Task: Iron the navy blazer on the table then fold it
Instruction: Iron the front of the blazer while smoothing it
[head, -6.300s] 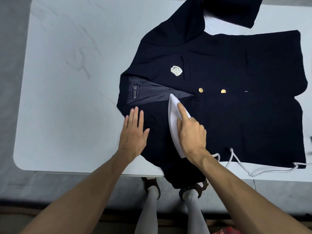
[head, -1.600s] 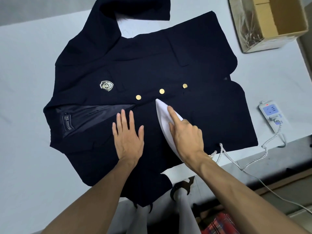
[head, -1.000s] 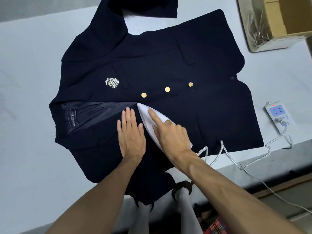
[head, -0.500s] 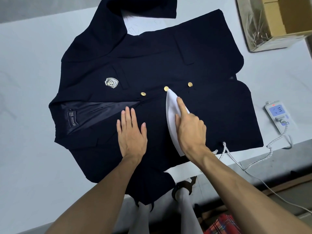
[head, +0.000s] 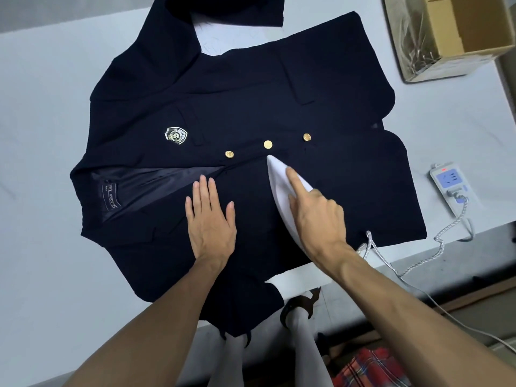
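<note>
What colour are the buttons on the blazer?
Gold: three buttons on the navy blazer, seen in the head view.

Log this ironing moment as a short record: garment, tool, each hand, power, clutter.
garment: navy blazer spread front-up on the white table, three gold buttons showing
tool: white iron on the blazer, tip just below the middle button
right hand: grips the iron, index finger stretched along its top
left hand: flat on the cloth beside the iron
power: cord runs to a power strip
clutter: open cardboard box at the far right corner

arms (head: 156, 325): bare, no sleeves | legs (head: 304, 350): white stockings | shoes (head: 300, 304): dark, strapped | skirt (head: 371, 370): red plaid
</note>
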